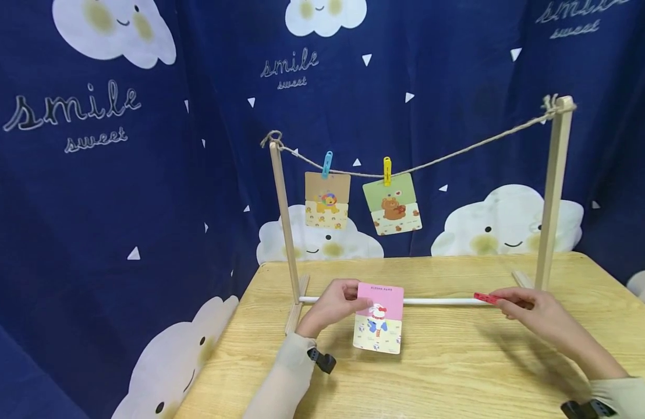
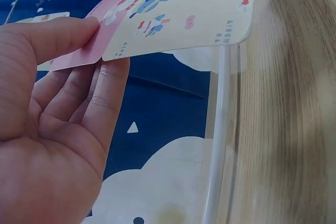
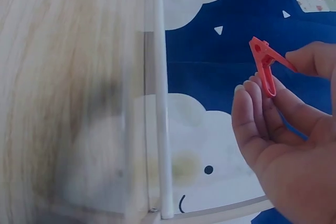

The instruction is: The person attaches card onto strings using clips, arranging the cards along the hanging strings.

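Note:
My left hand pinches a pink and cream card by its left edge, thumb in front and fingers behind. The card shows a white character with a red bow; in the left wrist view the card bends slightly. To the right, my right hand holds a red clothespin between thumb and fingers. The right wrist view shows the clothespin by its handle ends, its jaws pointing away from the palm. A twine line sags above both hands.
A blue clothespin holds a lion card on the line; a yellow clothespin holds a bear card. Wooden posts carry the twine, joined low by a white rod above the wooden table. Behind hangs a dark blue curtain.

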`<state>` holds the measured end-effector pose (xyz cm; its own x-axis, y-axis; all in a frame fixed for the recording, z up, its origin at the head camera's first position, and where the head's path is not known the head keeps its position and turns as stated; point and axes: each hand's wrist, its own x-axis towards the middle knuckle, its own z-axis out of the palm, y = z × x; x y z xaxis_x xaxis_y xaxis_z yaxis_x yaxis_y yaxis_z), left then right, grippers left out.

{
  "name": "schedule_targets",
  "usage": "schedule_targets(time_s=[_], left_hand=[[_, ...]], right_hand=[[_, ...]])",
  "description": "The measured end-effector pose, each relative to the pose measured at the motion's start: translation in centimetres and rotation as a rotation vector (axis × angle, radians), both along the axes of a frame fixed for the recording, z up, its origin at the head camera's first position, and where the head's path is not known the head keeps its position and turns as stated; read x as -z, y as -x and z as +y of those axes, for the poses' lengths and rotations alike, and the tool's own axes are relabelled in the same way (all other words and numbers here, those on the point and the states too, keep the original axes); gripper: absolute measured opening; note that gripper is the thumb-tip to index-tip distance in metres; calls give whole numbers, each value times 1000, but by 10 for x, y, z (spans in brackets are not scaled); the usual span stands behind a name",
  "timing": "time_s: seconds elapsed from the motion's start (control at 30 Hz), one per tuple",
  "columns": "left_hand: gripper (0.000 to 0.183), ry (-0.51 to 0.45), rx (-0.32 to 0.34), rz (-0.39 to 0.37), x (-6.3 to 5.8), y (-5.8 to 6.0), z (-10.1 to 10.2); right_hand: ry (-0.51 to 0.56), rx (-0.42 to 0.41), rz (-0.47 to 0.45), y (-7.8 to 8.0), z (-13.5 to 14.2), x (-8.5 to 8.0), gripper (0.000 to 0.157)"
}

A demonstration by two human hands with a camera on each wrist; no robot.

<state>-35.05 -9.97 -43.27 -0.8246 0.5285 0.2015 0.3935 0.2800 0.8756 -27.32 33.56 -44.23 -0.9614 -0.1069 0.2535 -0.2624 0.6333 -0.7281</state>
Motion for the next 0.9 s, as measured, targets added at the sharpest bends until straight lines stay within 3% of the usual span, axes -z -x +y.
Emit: schedule_targets(time_s=[0.2,0.47,0.9], left_hand=[[21,-7,-20,16,-1,0,1],[22,-13,-35,40,-3,-2,5],[19,-18,-77,50,-11,-5,15]], right_hand=[[29,12,53,-4,-1,-9,34],[-22,68,92,-14,3,-25,32],[-43,69,157,-22,5,-55,32]])
